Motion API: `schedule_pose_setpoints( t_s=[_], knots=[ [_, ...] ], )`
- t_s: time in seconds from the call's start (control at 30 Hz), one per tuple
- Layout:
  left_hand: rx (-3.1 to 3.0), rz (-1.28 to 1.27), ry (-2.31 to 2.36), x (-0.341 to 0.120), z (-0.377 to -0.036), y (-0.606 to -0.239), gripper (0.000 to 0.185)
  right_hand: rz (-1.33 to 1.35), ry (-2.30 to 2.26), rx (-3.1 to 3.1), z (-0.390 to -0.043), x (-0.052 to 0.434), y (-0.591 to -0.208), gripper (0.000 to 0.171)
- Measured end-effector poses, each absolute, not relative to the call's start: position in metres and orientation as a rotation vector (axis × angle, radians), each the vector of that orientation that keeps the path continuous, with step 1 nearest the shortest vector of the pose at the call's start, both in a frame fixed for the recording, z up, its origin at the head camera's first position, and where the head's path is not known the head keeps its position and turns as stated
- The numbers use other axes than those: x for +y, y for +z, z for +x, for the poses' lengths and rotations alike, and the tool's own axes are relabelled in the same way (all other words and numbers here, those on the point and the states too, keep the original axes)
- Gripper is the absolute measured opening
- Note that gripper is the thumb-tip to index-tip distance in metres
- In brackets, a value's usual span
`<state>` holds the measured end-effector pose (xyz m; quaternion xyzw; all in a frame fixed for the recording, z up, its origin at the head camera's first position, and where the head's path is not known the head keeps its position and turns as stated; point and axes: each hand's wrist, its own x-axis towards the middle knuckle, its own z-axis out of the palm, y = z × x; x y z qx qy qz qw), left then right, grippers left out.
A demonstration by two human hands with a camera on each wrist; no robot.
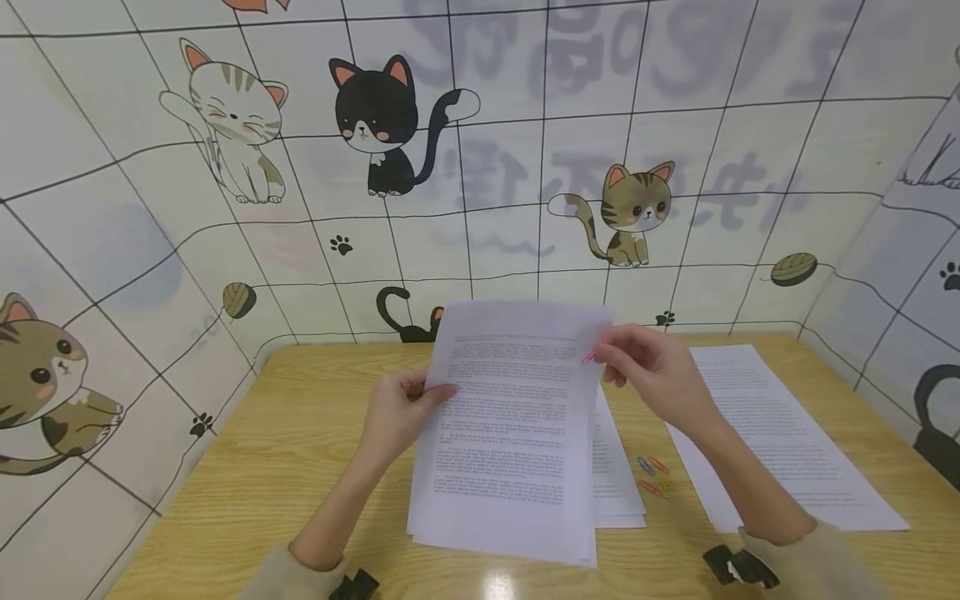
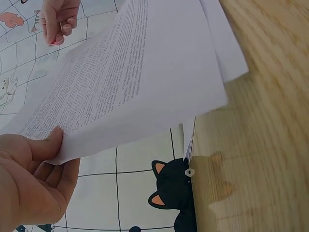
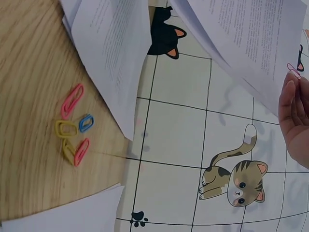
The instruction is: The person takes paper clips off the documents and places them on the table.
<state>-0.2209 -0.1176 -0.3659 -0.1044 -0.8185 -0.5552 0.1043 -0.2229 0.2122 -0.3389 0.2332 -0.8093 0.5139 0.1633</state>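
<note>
My left hand [image 1: 396, 415] pinches a few printed sheets of paper [image 1: 502, 417] by their left edge, thumb in front and fingers behind. The sheets stand tilted up over the table, text side facing me, their lower edges slightly fanned. Between the thumb and fingertips of my right hand [image 1: 656, 373] is a pink paper clip [image 3: 292, 70]. That clip lies right at the upper right edge of the sheets, partly covered by the fingers in the head view. In the left wrist view the left thumb presses on the front page.
Behind the raised sheets lies another paper stack [image 1: 618, 492], partly hidden. Several coloured paper clips [image 1: 651, 487] are scattered to its right on the wooden table [image 1: 300, 467]. Further right lie more printed pages [image 1: 787, 467]. A cat-patterned wall covering [image 1: 510, 225] encloses the back and sides.
</note>
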Motion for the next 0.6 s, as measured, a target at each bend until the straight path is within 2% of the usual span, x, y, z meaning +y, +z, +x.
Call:
schedule_pose_setpoints(
  t_s=[0.6],
  knots=[
    [-2.362,-0.222,-1.708,-0.120,-0.222,-0.361,0.019,0.738,1.268,-2.479,-0.220,0.248,-0.358,0.004]
  ],
)
